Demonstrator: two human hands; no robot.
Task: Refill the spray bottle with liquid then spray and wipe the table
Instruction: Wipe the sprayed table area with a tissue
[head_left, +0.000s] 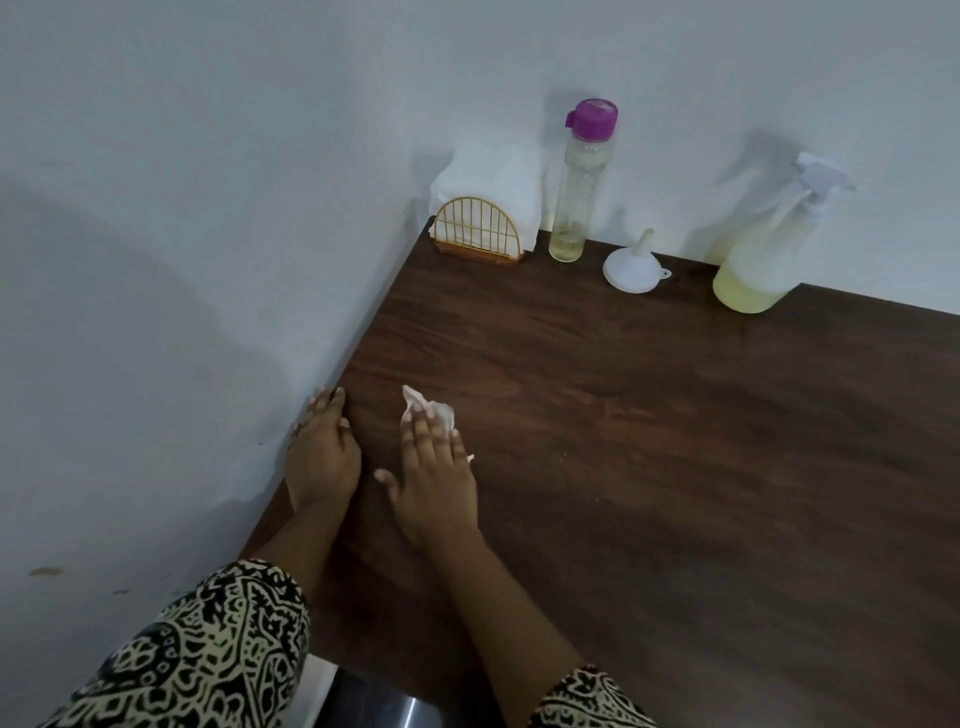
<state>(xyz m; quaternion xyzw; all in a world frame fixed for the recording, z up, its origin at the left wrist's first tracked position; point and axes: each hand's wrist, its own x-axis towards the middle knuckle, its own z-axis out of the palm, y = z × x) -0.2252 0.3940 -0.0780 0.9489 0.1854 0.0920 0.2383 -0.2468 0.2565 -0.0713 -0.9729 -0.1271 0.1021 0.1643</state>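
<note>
Wipe underway: your right hand (431, 480) presses a tissue (434, 409) flat, fingers together, nr the table's (675, 467) left edge; left hand (322, 454) rests beside it, fingers relaxed. Spray bottle (761, 260), part-filled, stands at back edge; refill looks done.

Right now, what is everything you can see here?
Table: one, dark brown, against the wall.
Napkin holder: one, gold wire, back corner, holding white napkins.
Bottle: one, clear, purple cap, beside the holder.
Funnel: one, white, right of the bottle.
Spray bottle: one, pale yellow liquid, back right.
Tissue: one, white, crumpled, front left of table.
Left hand: one, at table's wall edge.
Right hand: one, flat, pressing the tissue.
</note>
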